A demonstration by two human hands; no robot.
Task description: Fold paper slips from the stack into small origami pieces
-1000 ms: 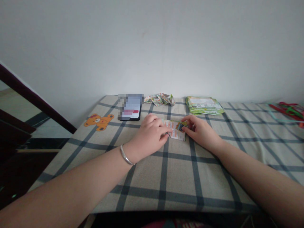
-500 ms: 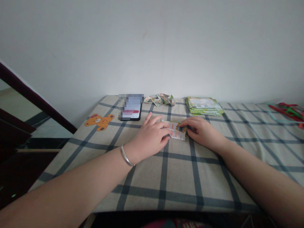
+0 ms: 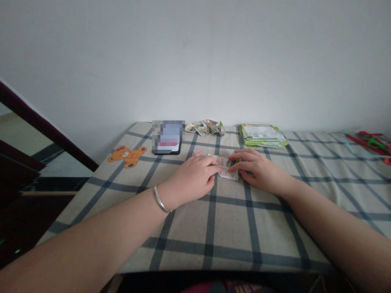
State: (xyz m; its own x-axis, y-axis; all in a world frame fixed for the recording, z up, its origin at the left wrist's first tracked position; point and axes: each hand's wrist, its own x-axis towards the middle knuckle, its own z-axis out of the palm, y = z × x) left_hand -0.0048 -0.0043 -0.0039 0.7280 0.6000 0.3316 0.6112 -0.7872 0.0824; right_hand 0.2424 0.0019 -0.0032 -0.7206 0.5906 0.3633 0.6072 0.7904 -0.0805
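A small printed paper [image 3: 228, 175], white with orange text and a dark picture at one corner, lies on the checked tablecloth [image 3: 232, 219] between my hands. My left hand [image 3: 195, 176] covers its left end, index and middle fingers stretched flat on it and thumb at the near edge. From the other side, my right hand [image 3: 259, 170] reaches over with its fingertips on the printed surface, fingers apart. The paper's left part is hidden under my left fingers. Neither hand is closed around it.
Along the wall lie a phone [image 3: 168, 138], a crumpled or folded bunch of printed paper [image 3: 205, 127] and a stack of green leaflets [image 3: 263, 136]. Red and green items [image 3: 374, 142] sit at the far right. An orange bear picture [image 3: 128, 156] is on the cloth at the left.
My left hand's raised outer fingers have come down and closer together. My right index finger has slid left and nearer to me across the paper. The paper has barely moved.
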